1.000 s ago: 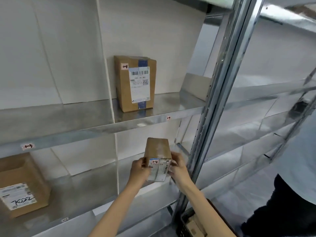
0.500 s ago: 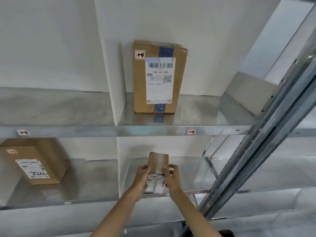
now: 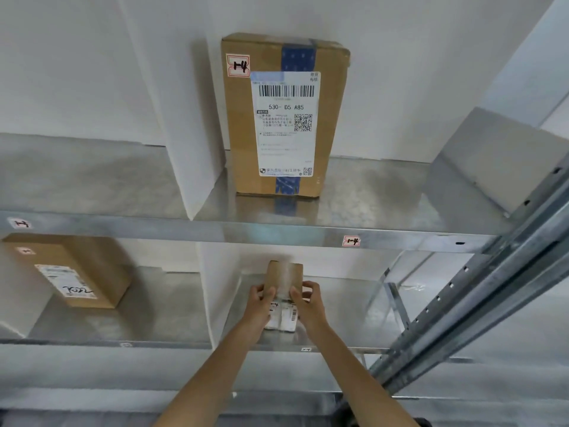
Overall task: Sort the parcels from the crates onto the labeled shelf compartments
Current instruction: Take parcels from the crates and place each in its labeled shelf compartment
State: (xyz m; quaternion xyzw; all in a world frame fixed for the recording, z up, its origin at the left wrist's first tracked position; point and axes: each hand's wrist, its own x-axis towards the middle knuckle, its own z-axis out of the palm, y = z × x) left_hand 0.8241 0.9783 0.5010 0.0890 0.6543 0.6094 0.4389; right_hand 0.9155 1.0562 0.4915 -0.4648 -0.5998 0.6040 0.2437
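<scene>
A small brown cardboard parcel (image 3: pixel 284 277) with white labels on its near face is held between my left hand (image 3: pixel 260 302) and my right hand (image 3: pixel 308 298). It sits inside the lower right compartment, over the metal shelf floor (image 3: pixel 348 318); whether it rests on the floor I cannot tell. A tall brown box (image 3: pixel 284 115) with blue tape, a barcode label and a tag reading "1-4" stands upright in the upper right compartment. The shelf edge below it carries a "1-4" tag (image 3: pixel 351 241).
Another brown parcel (image 3: pixel 70 269) lies in the lower left compartment. White dividers (image 3: pixel 191 167) split each shelf level. A perforated steel upright (image 3: pixel 480 291) runs diagonally at the right. Small tags mark the upper shelf's left edge (image 3: pixel 19 223) and the lower shelf edge (image 3: pixel 305 349).
Both hands have carried the small parcel forward, from in front of the rack into the lower right compartment. My view has moved closer to the shelves.
</scene>
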